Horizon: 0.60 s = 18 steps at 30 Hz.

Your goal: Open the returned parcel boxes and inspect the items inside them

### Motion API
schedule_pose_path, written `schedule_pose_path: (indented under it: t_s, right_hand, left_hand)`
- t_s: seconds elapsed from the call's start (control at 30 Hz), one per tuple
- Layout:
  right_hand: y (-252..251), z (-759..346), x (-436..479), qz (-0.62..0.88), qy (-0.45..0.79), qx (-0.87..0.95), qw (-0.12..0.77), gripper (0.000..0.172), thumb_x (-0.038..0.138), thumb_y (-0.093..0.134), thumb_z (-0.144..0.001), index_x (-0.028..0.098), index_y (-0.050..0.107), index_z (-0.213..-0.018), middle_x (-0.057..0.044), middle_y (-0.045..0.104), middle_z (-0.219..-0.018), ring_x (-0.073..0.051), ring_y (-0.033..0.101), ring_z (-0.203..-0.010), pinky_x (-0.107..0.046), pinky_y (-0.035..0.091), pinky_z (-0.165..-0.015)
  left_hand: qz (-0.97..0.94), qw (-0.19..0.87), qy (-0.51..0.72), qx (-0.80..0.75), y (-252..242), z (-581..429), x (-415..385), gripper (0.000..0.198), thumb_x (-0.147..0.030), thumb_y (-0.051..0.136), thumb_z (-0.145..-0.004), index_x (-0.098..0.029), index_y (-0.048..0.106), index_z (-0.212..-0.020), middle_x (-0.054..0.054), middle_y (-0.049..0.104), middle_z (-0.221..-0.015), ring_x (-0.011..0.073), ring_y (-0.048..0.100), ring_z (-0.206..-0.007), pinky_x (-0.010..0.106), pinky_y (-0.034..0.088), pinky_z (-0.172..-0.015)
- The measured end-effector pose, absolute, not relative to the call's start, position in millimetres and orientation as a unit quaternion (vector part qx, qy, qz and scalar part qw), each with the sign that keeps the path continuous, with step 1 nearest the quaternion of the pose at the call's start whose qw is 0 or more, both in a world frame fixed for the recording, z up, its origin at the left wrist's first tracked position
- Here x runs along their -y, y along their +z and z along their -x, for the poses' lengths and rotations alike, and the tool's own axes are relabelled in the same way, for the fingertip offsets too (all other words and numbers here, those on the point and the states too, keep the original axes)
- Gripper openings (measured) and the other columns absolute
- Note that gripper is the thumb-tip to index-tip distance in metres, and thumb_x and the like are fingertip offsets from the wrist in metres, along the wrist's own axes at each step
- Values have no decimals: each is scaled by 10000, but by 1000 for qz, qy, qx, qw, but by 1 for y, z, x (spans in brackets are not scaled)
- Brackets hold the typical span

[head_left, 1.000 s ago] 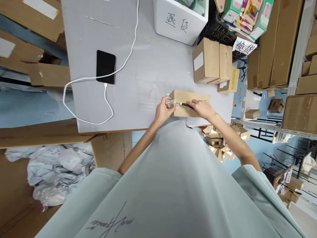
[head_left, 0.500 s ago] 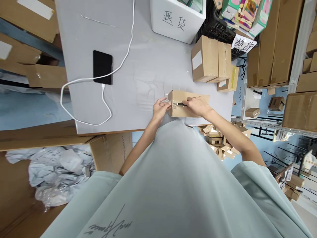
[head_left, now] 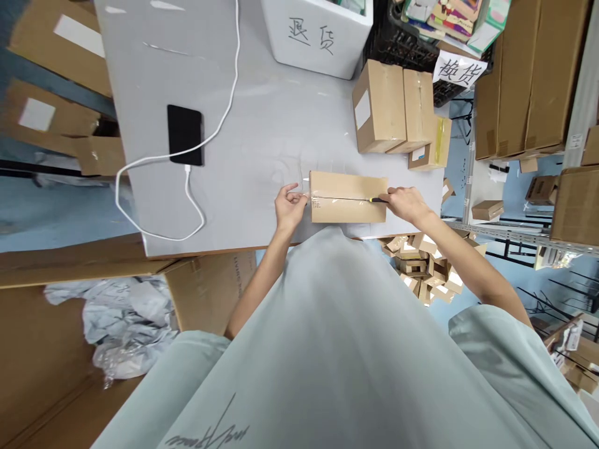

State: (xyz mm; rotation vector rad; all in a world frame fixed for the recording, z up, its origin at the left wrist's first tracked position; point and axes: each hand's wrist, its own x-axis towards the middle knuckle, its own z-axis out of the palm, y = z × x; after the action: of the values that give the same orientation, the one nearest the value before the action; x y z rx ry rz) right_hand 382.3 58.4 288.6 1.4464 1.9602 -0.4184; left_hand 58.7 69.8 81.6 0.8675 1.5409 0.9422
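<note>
A long brown cardboard box (head_left: 349,187) lies on the table near its front edge. Along the middle of its top runs a dark straight slit. My right hand (head_left: 406,204) is closed around a black and yellow utility knife (head_left: 375,200), whose tip rests by the slit toward the box's right end. At the left end, my left hand (head_left: 290,207) has its fingers curled together on a bit of clear tape (head_left: 307,197) that sticks out from the box. How much tape lies between the fingers is hard to see.
A phone (head_left: 186,134) with a white cable (head_left: 224,118) lies on the left. Smaller cardboard boxes (head_left: 381,109) and a white foam bin (head_left: 318,37) stand at the back right. A large carton (head_left: 206,293) with crumpled plastic bags (head_left: 126,318) is below left.
My right hand has drawn the knife rightward along the box top, from near the left end to near the right end, and the slit now shows. My left hand stays by the left end.
</note>
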Motion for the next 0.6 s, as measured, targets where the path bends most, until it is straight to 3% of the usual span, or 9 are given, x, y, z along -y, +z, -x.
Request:
schedule_pose_path:
  t_s: [0.17,0.27,0.37,0.43,0.53,0.6]
  right_hand:
    - [274,-458,-35,-611,-171,-713,300,416,340,519,-1195,294,749,-1538,-156,796,-1379,-334,754,-1219,-384,489,-854]
    - [254,-479,-29,-619,-189,-718,256,425,347,501,-1203,305,737,-1554,-140,792,-1388,-320,748,-1244,-375,496,-849]
    - [229,-488,-24,-618,-209,-723,226,424,329,502,-1201,297,736,-1553,-133,795,-1387,-306,762,-1208,-368,501,-849]
    - [215,-492,-21,-617,-222,-726,206,427,327,501,-1203,296,732,-1561,-125,792,-1407,-300,771,-1185,-369,511,-867]
    - [198,-495,-15,-621,-237,-729,163,438,317,501,-1203,290,722,-1580,-118,792,-1408,-297,771,-1182,-375,529,-920]
    - [191,-496,-11,-628,-249,-725,136,447,293,503,-1197,283,719,-1587,-117,792,-1398,-293,766,-1185,-378,537,-952]
  left_hand:
    - [-365,505,400,-672,80,-63,-69,559,-241,753,-759,-193,668,-1310,-24,720,-836,162,732,-774,320,659,-887]
    - [-379,496,359,-694,75,-62,-70,574,-252,750,-749,-194,663,-1313,21,746,-926,194,761,-854,355,678,-904]
    - [-403,454,306,-734,81,-54,-70,616,-253,803,-715,-212,675,-1316,146,758,-1251,288,779,-1116,463,688,-1002]
    - [-444,395,308,-743,100,-52,-68,669,-263,836,-734,-232,668,-1381,201,672,-1490,359,723,-1322,553,652,-1112]
    - [-578,297,336,-681,143,-71,-62,723,-338,860,-853,-279,620,-1533,192,522,-1707,423,512,-1624,641,501,-1304]
    - [-677,287,304,-606,166,-102,-59,765,-438,893,-889,-301,605,-1584,173,466,-1777,447,389,-1717,669,413,-1367]
